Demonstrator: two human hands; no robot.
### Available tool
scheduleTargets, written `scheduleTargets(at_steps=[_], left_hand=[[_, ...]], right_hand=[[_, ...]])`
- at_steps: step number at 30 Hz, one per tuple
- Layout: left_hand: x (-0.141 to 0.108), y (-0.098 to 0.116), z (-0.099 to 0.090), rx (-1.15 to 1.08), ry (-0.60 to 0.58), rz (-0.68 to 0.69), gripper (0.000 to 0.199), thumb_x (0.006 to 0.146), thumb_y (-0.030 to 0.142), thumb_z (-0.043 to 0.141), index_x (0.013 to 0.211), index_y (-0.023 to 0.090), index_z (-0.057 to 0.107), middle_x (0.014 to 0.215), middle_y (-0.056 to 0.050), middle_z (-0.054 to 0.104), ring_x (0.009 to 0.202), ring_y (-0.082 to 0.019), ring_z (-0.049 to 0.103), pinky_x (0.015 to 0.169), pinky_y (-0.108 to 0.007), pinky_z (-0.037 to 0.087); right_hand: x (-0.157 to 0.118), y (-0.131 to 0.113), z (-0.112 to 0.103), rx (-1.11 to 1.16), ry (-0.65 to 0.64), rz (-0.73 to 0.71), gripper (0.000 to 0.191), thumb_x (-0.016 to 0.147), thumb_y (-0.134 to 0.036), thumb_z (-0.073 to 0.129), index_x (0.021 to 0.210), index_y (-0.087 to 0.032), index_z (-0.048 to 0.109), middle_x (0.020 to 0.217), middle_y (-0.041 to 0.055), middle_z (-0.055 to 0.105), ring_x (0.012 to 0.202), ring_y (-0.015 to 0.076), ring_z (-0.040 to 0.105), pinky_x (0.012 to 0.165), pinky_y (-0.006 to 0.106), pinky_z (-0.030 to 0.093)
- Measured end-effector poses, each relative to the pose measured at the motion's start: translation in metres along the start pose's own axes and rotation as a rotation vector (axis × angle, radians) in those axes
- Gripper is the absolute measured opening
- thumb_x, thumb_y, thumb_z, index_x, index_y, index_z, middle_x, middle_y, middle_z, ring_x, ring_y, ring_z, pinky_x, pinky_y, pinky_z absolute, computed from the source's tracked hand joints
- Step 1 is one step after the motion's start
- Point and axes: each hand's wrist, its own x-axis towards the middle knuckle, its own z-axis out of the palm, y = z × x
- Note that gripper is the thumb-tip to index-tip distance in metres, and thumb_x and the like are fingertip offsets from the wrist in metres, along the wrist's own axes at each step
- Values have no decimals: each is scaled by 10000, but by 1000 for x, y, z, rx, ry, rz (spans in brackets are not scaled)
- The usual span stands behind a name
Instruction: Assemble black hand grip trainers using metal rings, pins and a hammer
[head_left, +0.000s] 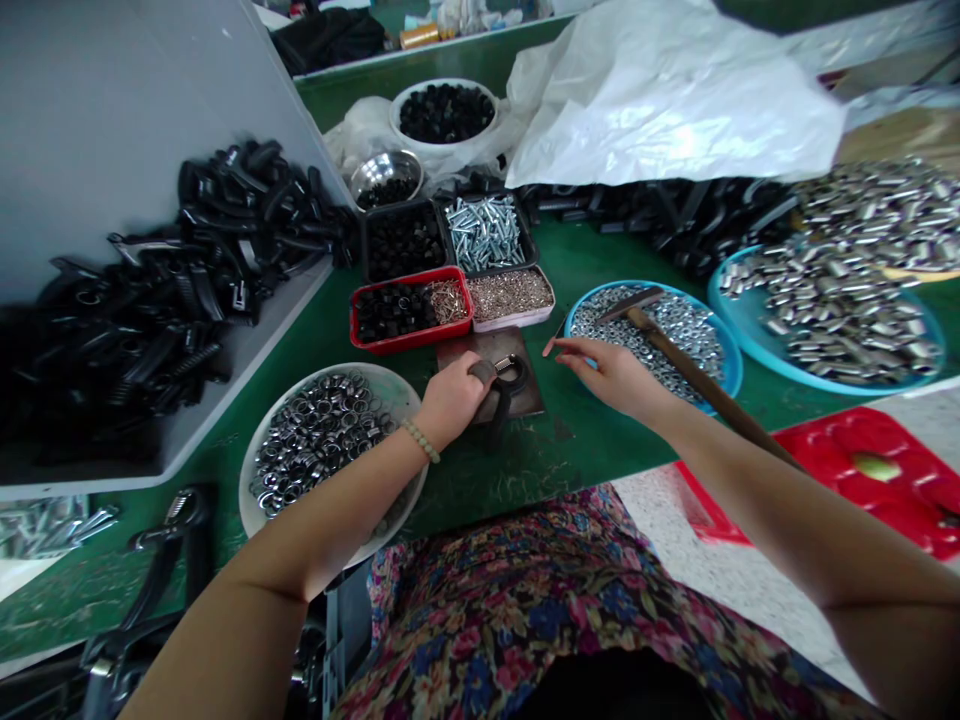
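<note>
Left hand (450, 400) clenched on a black spring clamp (499, 405) over a dark plate (531, 400); right hand (611, 375) open, empty, at three o'clock, beside a hammer (697, 385) (lying across a blue dish (736, 375) of steel nuts (679, 330)): a careless reach could tip the dish, spilling them.

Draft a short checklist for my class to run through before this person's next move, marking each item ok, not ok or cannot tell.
1. Left hand holds the black clip: ok, fingers wrapped around it.
2. Clip is over the dark plate: ok.
3. Small metal bit at the clip's top is seated: cannot tell, too small to judge.
4. Right hand holds the hammer: not ok, it is open with fingers stretched out.
5. Hammer is within reach: ok, its head lies on the blue plate, close to that hand.
6. Metal rings are handy: ok, in the white plate beside the left hand.
</note>
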Motion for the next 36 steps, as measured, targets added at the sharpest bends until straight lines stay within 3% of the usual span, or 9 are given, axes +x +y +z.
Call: scheduleTargets(at_steps=[6,11,17,20,23,26,29,31,36], left_hand=[[-3,-1,5,46,-32,43,245,963,287,380,945,180,600,1006,-86,622,931,-208,598,809,-293,439],[-2,2,0,161,-69,48,266,975,298,358,986,180,596,1070,-96,610,922,-211,600,796,-291,438],[-6,12,-8,101,-1,-115,282,969,336,380,1011,156,592,1126,-114,578,775,-189,627,740,-300,465],[-11,10,-8,36,102,-106,258,957,310,417,1006,136,601,1108,-121,588,885,-207,624,841,-314,476],[-17,2,-3,3,183,26,245,953,256,423,1023,114,610,1079,-127,619,1063,-226,570,972,-328,437],[-20,-6,2,-34,157,112,261,960,234,398,1042,112,614,1043,-111,646,1012,-204,585,952,-318,455],[-21,-10,5,-54,146,122,273,964,242,391,1069,120,612,1032,-99,656,967,-196,594,923,-315,469],[-21,-11,6,-60,147,110,278,966,247,389,1074,123,613,1044,-99,656,967,-195,594,924,-316,469],[-23,-12,6,-42,146,111,285,967,251,387,1078,112,610,1061,-110,654,986,-203,593,925,-315,469]], right_hand=[[-9,3,-6,-82,75,-28,312,927,-319,474,1151,-212,664,1067,67,723,913,223,688,841,371,530],[-15,5,-16,-224,165,-68,345,941,-317,446,1166,-172,663,1076,105,712,978,243,661,863,362,503],[32,7,1,-780,-117,-301,271,935,-224,441,1011,-158,692,1036,140,685,1000,269,585,826,397,412],[54,7,9,-872,-187,-350,223,917,-209,462,866,-129,664,948,161,676,988,294,577,783,405,398],[55,0,10,-600,-103,-308,162,908,-205,458,915,-126,599,903,152,671,887,265,620,725,383,442],[38,-18,17,-26,76,-155,175,953,-269,412,1074,-161,478,906,98,668,748,181,649,664,330,500],[24,-40,33,397,119,-90,168,992,-351,367,1044,-206,434,934,62,663,717,132,658,674,301,537],[21,-49,46,486,121,-87,182,995,-386,367,981,-215,427,911,51,672,697,119,659,667,289,544],[24,-53,65,460,143,-90,174,990,-388,393,975,-216,411,878,46,694,690,117,676,649,274,550]])
